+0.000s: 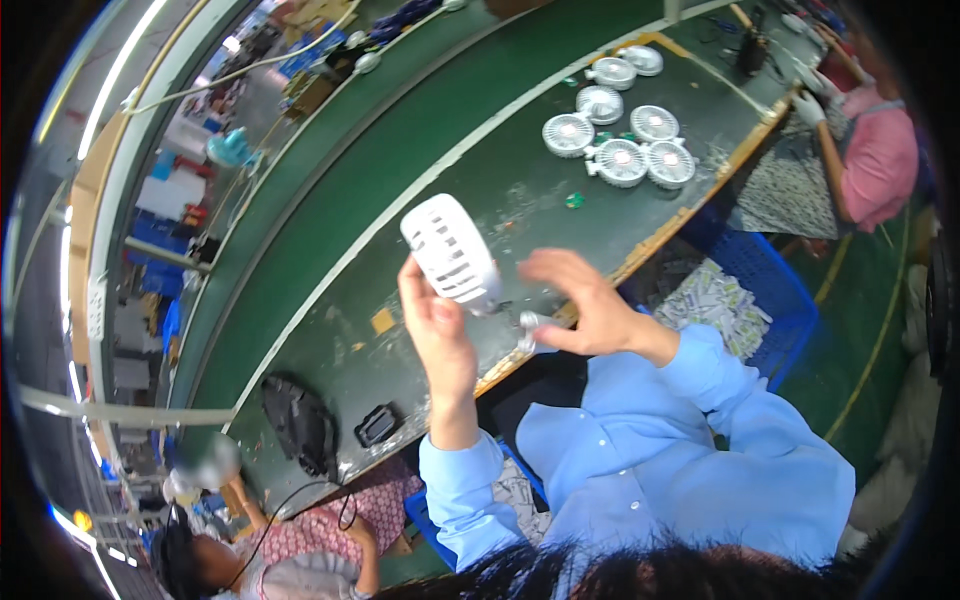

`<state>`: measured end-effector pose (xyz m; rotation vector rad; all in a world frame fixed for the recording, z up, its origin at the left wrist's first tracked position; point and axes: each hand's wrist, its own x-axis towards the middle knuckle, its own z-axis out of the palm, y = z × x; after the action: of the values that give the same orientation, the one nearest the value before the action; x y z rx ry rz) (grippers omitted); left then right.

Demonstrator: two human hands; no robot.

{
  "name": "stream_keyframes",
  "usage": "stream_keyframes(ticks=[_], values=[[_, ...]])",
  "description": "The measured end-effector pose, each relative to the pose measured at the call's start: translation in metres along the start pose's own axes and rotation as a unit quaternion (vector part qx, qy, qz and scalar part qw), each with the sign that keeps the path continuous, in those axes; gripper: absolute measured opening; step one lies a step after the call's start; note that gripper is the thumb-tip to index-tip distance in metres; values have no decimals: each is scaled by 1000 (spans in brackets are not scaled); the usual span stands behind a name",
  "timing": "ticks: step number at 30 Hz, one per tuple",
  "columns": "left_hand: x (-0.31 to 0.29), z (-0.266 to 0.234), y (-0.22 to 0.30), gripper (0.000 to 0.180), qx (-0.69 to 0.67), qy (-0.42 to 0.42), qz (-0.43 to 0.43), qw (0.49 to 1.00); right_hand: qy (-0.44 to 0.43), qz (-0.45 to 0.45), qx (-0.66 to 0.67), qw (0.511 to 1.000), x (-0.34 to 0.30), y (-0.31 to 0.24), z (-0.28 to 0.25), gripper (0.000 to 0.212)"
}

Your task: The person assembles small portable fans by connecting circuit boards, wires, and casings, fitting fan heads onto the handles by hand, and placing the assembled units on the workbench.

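Observation:
My left hand is closed around a white slotted plastic housing, raised above the green table with its rows of dark slots in view. My right hand is just to the right, thumb and fingers apart and slightly blurred. Close to the right thumb, below the housing, is a small white rounded part; whether it joins the housing or touches the thumb I cannot tell. Several small white round fans lie grouped farther up the table on the right.
A green circuit piece lies between my hands and the fans. Nearer left are a black bag and a black object. A blue crate of white pieces stands below the table's edge. Co-workers sit at right and lower left.

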<state>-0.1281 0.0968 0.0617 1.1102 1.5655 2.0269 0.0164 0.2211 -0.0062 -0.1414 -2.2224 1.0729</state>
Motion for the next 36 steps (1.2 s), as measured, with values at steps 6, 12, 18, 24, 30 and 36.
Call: stream_keyframes(ticks=[6,12,18,24,30,36], values=[[-18,70,-15,102,-85,-69,-63,992,-166,219,523,807,-51,17,-21,24],[-54,85,-49,79,-171,-18,-169,971,-19,301,672,676,-117,19,-35,27],[-116,100,-85,87,-290,15,-319,902,80,271,627,726,-131,4,-67,31],[-154,99,-87,26,114,-114,-190,968,35,293,589,752,-121,-19,-101,34],[-101,122,-48,41,117,-253,99,955,2,397,480,782,-124,-22,-99,32],[-117,127,-60,34,199,-193,133,952,-6,422,404,812,-130,-21,-87,29]])
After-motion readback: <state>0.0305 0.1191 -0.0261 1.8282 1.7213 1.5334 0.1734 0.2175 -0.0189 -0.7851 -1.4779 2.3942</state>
